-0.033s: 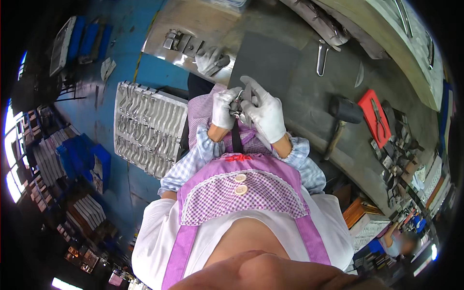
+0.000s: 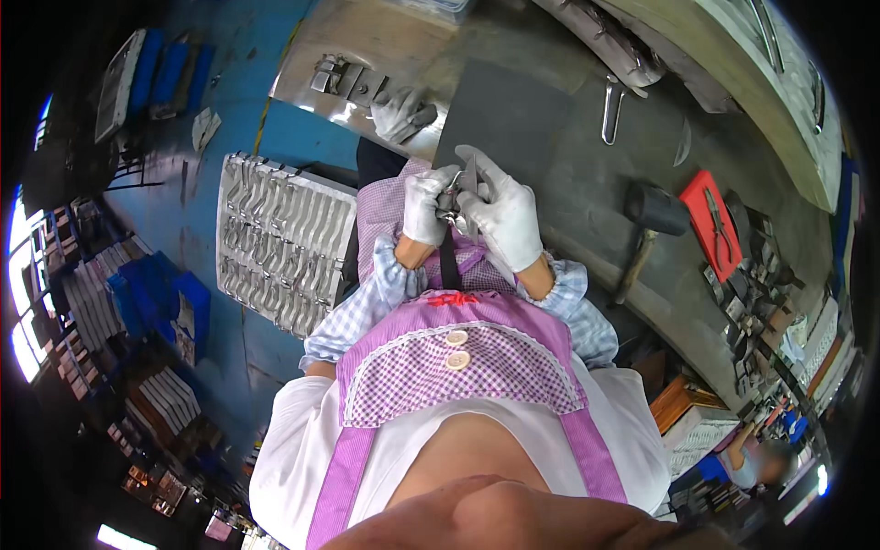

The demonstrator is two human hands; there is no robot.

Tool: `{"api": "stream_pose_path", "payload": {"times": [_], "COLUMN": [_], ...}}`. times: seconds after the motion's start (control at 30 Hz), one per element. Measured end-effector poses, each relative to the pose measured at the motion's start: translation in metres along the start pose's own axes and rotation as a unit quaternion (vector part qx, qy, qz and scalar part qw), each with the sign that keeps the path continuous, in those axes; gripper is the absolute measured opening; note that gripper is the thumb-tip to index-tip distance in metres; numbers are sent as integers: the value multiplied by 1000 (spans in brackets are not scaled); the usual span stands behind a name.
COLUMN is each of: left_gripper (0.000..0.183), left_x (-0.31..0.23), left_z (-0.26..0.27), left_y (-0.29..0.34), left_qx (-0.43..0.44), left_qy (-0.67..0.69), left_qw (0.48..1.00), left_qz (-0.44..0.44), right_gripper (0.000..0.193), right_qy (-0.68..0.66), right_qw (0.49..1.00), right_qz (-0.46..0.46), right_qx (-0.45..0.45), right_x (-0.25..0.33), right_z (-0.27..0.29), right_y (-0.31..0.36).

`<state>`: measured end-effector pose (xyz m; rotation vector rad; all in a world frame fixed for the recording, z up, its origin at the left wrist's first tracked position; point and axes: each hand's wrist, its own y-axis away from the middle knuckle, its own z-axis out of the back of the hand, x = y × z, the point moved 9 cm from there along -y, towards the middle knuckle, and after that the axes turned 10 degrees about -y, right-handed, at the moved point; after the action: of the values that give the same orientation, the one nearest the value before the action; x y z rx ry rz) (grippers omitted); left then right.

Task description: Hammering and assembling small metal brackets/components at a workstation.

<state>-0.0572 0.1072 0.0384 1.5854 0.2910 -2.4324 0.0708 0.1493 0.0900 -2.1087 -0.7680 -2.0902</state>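
Both my hands wear white gloves and meet in front of my apron, over the near edge of the bench. My left hand (image 2: pixel 424 209) is closed with its fingers curled round a small shiny metal part (image 2: pixel 449 203), which is mostly covered by the gloves. Against that part, my right hand (image 2: pixel 506 220) pinches a flat grey piece (image 2: pixel 469 176) between thumb and fingers; its exact kind I cannot make out. To my left, a pale tray (image 2: pixel 352 229) carries rows of shiny, curved metal pieces (image 2: pixel 275 243).
A black-headed mallet (image 2: pixel 656 209) lies on the grey bench (image 2: pixel 587 174) at right, beside a red mat (image 2: pixel 695 197) bearing pliers (image 2: pixel 719 229). Farther off lie a U-shaped metal piece (image 2: pixel 609 112), a metal fixture (image 2: pixel 348 81) and a crumpled glove (image 2: pixel 396 115).
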Motion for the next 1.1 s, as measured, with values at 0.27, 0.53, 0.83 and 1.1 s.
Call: {"api": "stream_pose_path", "payload": {"times": [0.27, 0.53, 0.83, 1.1], "left_gripper": [13, 32, 40, 39], "left_x": [35, 18, 35, 91], "left_z": [-13, 15, -71, -74], "left_y": [-6, -29, -49, -39], "left_qx": [37, 47, 418, 395], "left_qy": [167, -250, -500, -438], "left_qw": [966, 962, 744, 800], "left_qz": [192, 100, -148, 108], "right_gripper": [43, 40, 39, 19], "right_qy": [-137, 308, 109, 464], "right_qw": [990, 841, 901, 845], "right_qz": [-42, 162, 16, 242], "right_qx": [-17, -414, -419, -112], "right_x": [-23, -15, -83, 37], "right_z": [15, 207, 297, 80], "right_y": [-5, 82, 67, 31]}}
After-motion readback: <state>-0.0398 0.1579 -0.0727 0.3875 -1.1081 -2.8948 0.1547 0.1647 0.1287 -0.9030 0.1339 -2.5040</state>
